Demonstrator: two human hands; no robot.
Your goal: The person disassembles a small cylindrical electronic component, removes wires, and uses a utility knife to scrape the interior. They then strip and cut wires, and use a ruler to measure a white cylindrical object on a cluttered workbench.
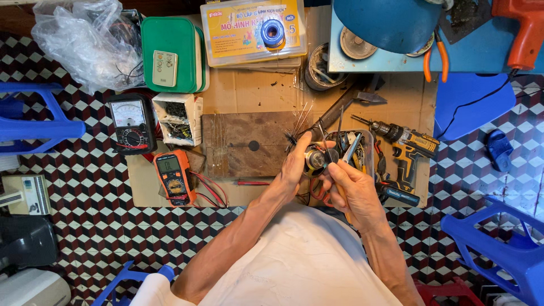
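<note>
Head view, looking straight down at a person seated over a floor of small red, black and white diamond tiles, with a sheet of brown cardboard (266, 93) spread as a work surface. Both bare hands meet just above the lap, near the middle of the picture.

The left hand (296, 164) is closed around a small, dark, cylindrical metal part (315, 158), gripping it from the left side, thumb on top. Thin stiff wires fan up and away from the part toward the top of the picture. The right hand (350, 190) sits just to the right of and slightly below the part, fingers pinched narrowly around a slim tool with a thin metal tip (324, 141); its long axis runs from the lower right up toward the part, and the tip lies touching or just beside it. Whether it truly touches cannot be told. So the part lies up and to the left of the right hand, held steady by the left.

Beyond the hands lies a worn dark wooden block (249, 144). To its left are an orange digital multimeter (173, 175) and a black analogue meter with a dial (131, 122). To the right lies a yellow and black cordless drill (405, 144). Farther off sit a green plastic case (184, 39), a crumpled clear plastic bag (85, 39) and blue plastic stools (34, 122) at the edges.
</note>
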